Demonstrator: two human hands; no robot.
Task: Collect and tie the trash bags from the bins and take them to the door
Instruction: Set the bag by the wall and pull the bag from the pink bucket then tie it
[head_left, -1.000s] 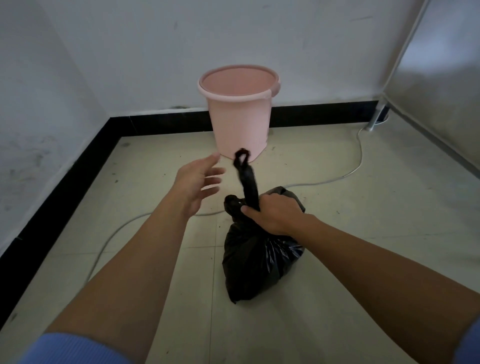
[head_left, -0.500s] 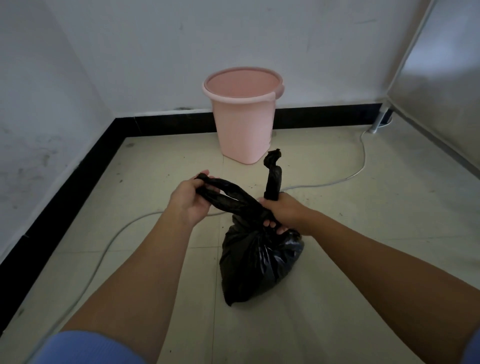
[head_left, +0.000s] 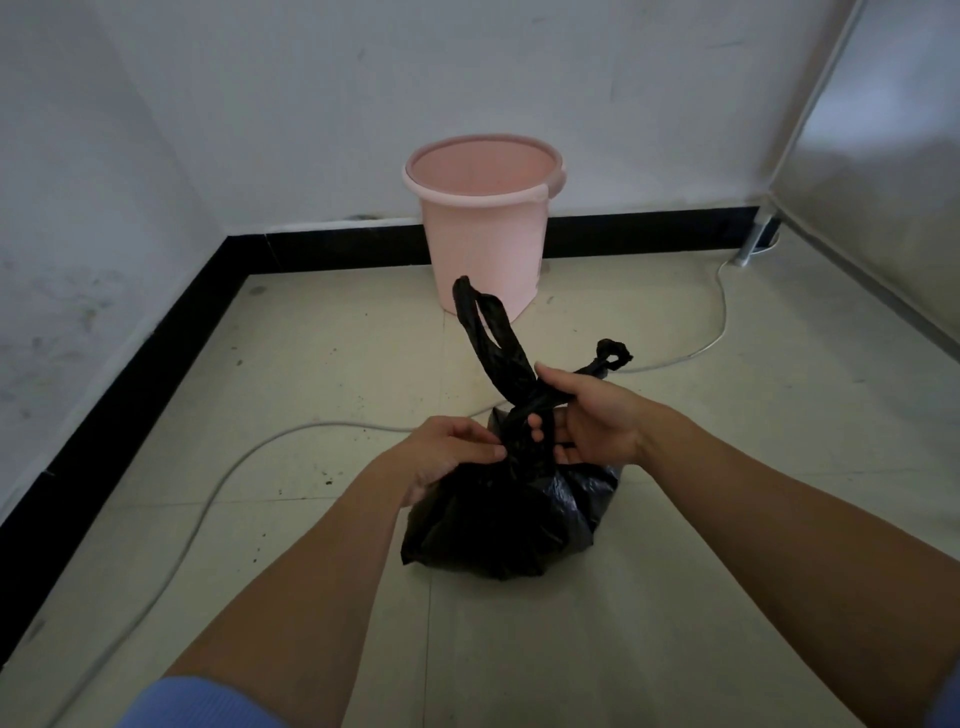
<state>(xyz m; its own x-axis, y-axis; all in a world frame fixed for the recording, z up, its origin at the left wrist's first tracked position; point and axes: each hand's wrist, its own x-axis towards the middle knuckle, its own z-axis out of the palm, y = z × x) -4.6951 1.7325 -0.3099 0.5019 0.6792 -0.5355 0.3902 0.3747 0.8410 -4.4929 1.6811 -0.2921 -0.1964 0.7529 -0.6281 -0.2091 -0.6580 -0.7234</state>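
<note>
Black trash bag (head_left: 498, 525) | left hand (head_left: 447, 452), right hand (head_left: 597, 421) fingers pinching handles (head_left: 493, 332) | pink bin (head_left: 483, 234) behind, apart

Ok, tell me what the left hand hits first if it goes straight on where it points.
The twisted neck of the black trash bag, which the left hand is pinching. Just beyond it are probably the right hand's fingers, though depth there is unclear.

no readable text or labels
</note>
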